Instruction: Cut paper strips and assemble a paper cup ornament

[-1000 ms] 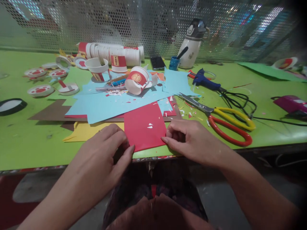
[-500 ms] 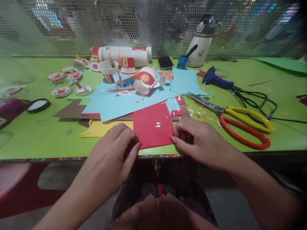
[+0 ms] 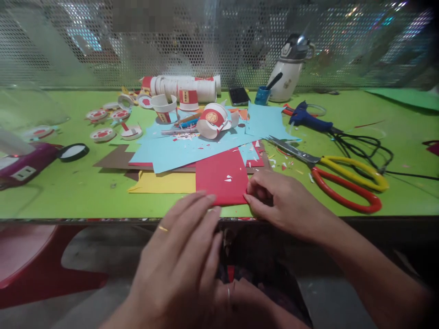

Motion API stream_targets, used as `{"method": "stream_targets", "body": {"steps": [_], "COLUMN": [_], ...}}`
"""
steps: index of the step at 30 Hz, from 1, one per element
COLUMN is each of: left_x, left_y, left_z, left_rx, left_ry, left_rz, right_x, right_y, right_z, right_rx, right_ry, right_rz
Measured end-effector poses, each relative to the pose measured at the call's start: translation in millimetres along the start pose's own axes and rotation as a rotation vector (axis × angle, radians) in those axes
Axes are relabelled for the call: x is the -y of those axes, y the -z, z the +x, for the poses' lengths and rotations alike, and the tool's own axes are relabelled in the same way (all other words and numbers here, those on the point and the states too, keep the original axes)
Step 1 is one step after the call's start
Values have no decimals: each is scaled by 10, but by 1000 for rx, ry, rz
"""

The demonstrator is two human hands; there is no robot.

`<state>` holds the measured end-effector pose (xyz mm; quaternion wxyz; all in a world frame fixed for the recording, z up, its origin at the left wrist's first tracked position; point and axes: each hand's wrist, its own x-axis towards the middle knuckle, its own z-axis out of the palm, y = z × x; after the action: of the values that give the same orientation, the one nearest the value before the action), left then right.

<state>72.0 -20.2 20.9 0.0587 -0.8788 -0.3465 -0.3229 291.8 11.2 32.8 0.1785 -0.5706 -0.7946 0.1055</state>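
Note:
A red paper sheet (image 3: 221, 176) lies at the near edge of the green table (image 3: 68, 196), on top of yellow, brown and light blue sheets. My right hand (image 3: 284, 201) pinches the sheet's near right corner with curled fingers. My left hand (image 3: 181, 256) is flat with fingers stretched out, raised near the table's front edge, its fingertips at the sheet's near left edge. It holds nothing.
Big scissors (image 3: 329, 171) with yellow and red handles lie right of the paper. Behind them is a blue glue gun (image 3: 307, 118) with a black cord. Paper cups (image 3: 212, 119), cut discs, a phone and a white bottle (image 3: 288, 68) crowd the back. A purple device (image 3: 27, 162) sits far left.
My left hand let go of the sheet's near left corner, opened flat and drew back toward me. The view shifted left; my right hand kept its pinch.

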Motion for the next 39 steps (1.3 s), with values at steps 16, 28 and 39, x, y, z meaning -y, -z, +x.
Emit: {"method": "stream_targets", "body": {"steps": [16,28,39], "left_x": [-127,-88,-89], "left_y": [-355,-388,-335], "left_z": [-58,-80,-74], "left_rx": [127,107,170], "left_ry": [-163,-179,-245], "left_rz": [94,111,182], "right_x": [1,149,160], "right_y": [8,-72,-123], "right_z": [-27,-398,-417], "right_rx": [-84,-96,-143], "right_ry": [7,288,298], "right_rz": [109,-137,-273]}}
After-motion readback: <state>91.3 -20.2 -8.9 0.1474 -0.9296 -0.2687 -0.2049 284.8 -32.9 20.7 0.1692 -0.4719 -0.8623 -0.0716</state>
